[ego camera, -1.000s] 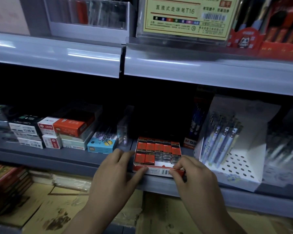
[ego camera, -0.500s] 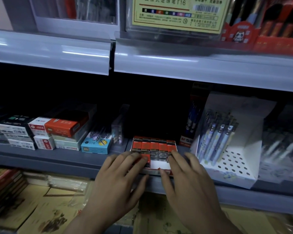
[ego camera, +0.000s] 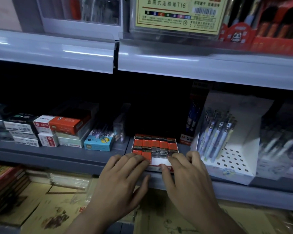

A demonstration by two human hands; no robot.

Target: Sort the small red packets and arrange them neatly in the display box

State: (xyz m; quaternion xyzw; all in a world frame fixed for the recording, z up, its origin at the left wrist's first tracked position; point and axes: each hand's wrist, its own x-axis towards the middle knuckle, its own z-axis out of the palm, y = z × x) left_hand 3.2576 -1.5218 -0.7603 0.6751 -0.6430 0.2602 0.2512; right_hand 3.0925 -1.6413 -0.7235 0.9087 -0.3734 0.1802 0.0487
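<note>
A small display box (ego camera: 159, 162) sits at the front edge of the middle shelf, with a bare white patch of its floor showing at the front. Small red packets (ego camera: 155, 143) stand in rows inside it, beside several grey ones. My left hand (ego camera: 123, 179) lies over the box's front left corner with fairly straight fingers touching the front red packets. My right hand (ego camera: 186, 176) lies over the front right corner, its fingers bent over the packets and its thumb on the box's front wall. Whether either hand pinches a packet is hidden.
A white perforated stand of pens (ego camera: 227, 149) is right of the box. A blue box (ego camera: 98, 143) and stacked red and white boxes (ego camera: 61, 130) stand to the left. The upper shelf (ego camera: 176, 65) overhangs. Flat cardboard (ego camera: 57, 208) lies below.
Both hands have moved from the box's front edge up over its front corners, fingers now on the packets. The box sits slightly further back on the shelf.
</note>
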